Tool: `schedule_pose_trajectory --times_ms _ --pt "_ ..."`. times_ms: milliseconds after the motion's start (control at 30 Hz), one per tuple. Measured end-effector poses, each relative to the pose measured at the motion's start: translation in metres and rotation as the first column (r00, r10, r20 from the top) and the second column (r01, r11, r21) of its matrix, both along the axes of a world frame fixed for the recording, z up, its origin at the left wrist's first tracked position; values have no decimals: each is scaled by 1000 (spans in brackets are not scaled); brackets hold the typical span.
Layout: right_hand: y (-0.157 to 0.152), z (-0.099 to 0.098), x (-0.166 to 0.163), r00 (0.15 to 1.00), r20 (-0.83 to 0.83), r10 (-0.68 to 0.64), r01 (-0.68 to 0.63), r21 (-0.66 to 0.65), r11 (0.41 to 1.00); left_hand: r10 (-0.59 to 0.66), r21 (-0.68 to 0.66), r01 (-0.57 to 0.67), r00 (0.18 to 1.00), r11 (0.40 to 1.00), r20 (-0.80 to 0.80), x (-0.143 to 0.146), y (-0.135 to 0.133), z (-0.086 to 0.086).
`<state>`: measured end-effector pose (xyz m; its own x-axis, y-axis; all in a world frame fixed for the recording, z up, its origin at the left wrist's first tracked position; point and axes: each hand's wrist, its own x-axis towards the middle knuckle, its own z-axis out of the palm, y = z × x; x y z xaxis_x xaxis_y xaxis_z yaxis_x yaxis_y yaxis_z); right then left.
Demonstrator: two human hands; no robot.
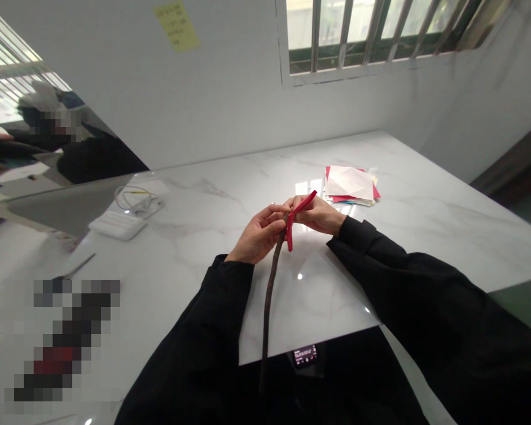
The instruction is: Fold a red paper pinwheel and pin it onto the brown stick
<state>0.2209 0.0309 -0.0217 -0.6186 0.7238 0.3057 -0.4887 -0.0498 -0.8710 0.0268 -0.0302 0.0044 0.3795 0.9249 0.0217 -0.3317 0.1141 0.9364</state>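
Note:
A thin brown stick (269, 289) slants down from my fingers past the table's front edge toward my lap. My left hand (261, 232) is closed around its upper end, thumb and fingers pinching it. At that end a narrow red strip (304, 202), paper by its look, bends in a V against the stick. My right hand (319, 213) is closed on the upper arm of the strip, close beside my left fingertips. The strip's other arm hangs down beside the stick. Where strip and stick meet is partly hidden by my fingers.
Stacked red, white and coloured paper sheets (349, 184) lie beyond my right hand. A white box-like item (117, 224) with a coiled cable (139, 200) sits at left. Scissors-like metal blades (82, 265) and a pixelated dark object (66, 342) lie nearer. A small lit screen (305, 356) shows below the table edge.

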Motion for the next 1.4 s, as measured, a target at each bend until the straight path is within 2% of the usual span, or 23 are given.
schedule_pose_trajectory --times_ms 133,400,600,933,1167,1400 --pt "-2 3 1 998 55 -2 2 -7 1000 39 12 -39 999 999 24 -2 4 -8" --pt "-6 1 -7 984 106 -145 155 -91 984 191 -3 -191 981 982 19 1 15 -24" --pt "-5 0 -10 976 110 -185 197 -105 975 227 -25 -226 972 974 57 3 16 -29" --pt "-3 -6 -12 946 179 -269 278 -27 960 228 -81 -220 969 972 96 3 15 -29" --pt "-3 -8 -14 945 166 -282 297 -75 952 231 -148 -214 968 965 103 2 19 -24" --pt "-4 -5 -14 962 136 -238 254 -119 960 252 -193 -231 963 954 91 -1 18 -22"
